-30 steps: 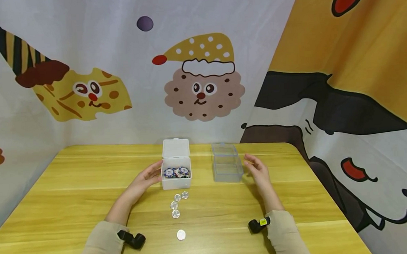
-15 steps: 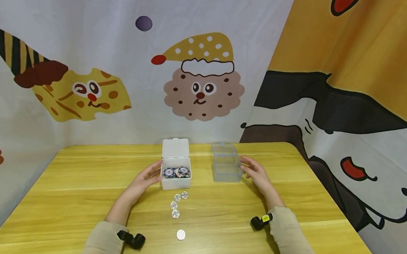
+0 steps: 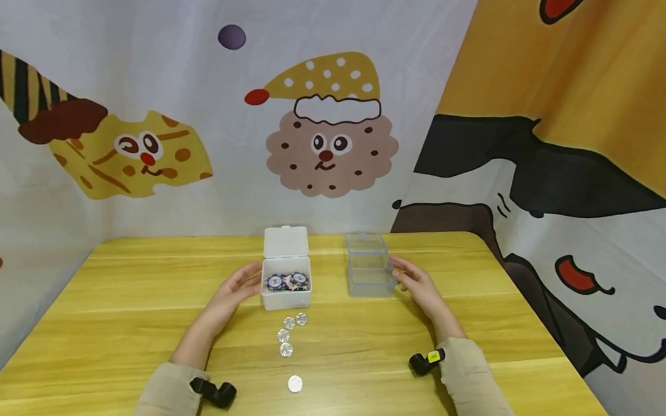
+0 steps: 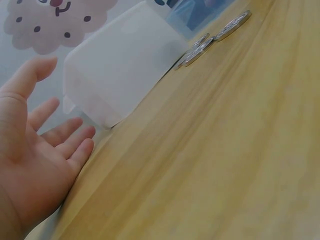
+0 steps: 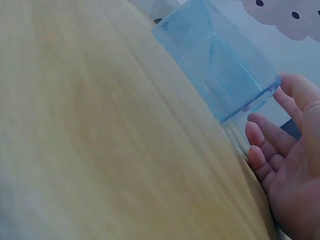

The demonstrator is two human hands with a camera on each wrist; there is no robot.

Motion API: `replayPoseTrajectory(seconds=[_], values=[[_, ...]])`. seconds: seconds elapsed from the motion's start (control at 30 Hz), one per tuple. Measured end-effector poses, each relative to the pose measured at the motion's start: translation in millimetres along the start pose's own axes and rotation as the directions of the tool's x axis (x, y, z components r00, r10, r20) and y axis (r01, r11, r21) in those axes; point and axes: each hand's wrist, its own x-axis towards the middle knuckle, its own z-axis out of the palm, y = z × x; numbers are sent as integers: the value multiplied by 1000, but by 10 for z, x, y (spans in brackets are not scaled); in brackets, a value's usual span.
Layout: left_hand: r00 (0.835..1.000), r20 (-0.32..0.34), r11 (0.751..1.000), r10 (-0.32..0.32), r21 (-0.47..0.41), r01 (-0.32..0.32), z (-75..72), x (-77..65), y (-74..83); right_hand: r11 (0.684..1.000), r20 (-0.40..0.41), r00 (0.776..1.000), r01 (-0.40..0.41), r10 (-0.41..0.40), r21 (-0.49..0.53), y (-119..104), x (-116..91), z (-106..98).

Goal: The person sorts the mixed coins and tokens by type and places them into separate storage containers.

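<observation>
A white plastic box [image 3: 287,300] stands with its lid flipped up at the back, and blue-and-white poker chips [image 3: 288,282] lie inside it. My left hand [image 3: 234,292] is at its left side, fingers loosely spread; the left wrist view shows a gap between the fingertips and the box wall. To the right is a clear plastic box [image 3: 372,289], its lid also raised. Beside that box's right wall is my right hand [image 3: 420,285], fingers slightly bent. In the right wrist view, its thumb tip [image 5: 287,80] is right at the box's near corner, while the other fingers lie below.
Several shiny silver coin-like discs [image 3: 283,335] lie in a crooked line in front of the white box. A plain pale disc [image 3: 295,384] lies nearer the front of the wooden table [image 3: 353,370]. A cartoon-print curtain [image 3: 189,52] hangs behind the table.
My right hand has moved slightly left, bringing its fingertips up to the clear box's side. The left hand stays beside the white box. Both boxes and the discs keep their places.
</observation>
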Motion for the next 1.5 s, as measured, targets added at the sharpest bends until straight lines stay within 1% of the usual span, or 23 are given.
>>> replayPoseTrajectory(seconds=[0.07,0.2,0.3,0.4,0.47,0.6,0.67,0.73,0.87,0.97,1.1,1.23,1.33,1.4,1.5], values=[[999,-34,1000,-4,0,4,-2,-17,8,1000,4,1000,4,-4,-1,5,8,4],[994,-112,1000,-21,-2,21,6,-61,26,1000,1,1000,6,-6,3,117,62,-8],[979,-197,999,-48,-26,44,34,-85,32,1000,-7,1000,13,-13,-4,234,117,-21],[961,-268,997,-75,-39,67,80,-105,42,1000,-18,1000,25,-25,-19,291,143,-25],[952,-294,996,-89,-44,80,109,-122,49,999,-24,999,33,-33,-31,308,148,-26],[944,-311,993,-107,-73,89,147,-163,66,999,-23,999,30,-31,-37,311,144,-32],[947,-302,994,-108,-62,94,155,-188,80,999,-19,1000,18,-19,-37,294,142,-38],[957,-270,995,-102,-22,100,158,-213,92,1000,-13,1000,8,-8,-29,259,136,-43],[984,-157,989,-89,108,106,172,-281,125,1000,8,1000,9,-9,-12,100,91,-31],[992,-88,983,-85,154,98,199,-333,139,1000,20,1000,12,-11,-21,-5,51,-12],[996,-30,983,-80,166,84,243,-382,143,999,18,1000,12,-11,-36,-2,39,-11],[996,42,983,-72,172,64,287,-422,154,1000,-3,1000,0,0,-25,145,74,-34],[994,95,978,-47,207,27,319,-454,161,1000,-23,1000,-12,11,-23,255,102,-43],[992,127,974,-28,227,-2,339,-472,162,999,-30,1000,-6,5,-33,280,102,-40],[986,162,966,-30,257,-13,385,-495,170,999,-37,999,3,-4,-37,295,97,-35]])
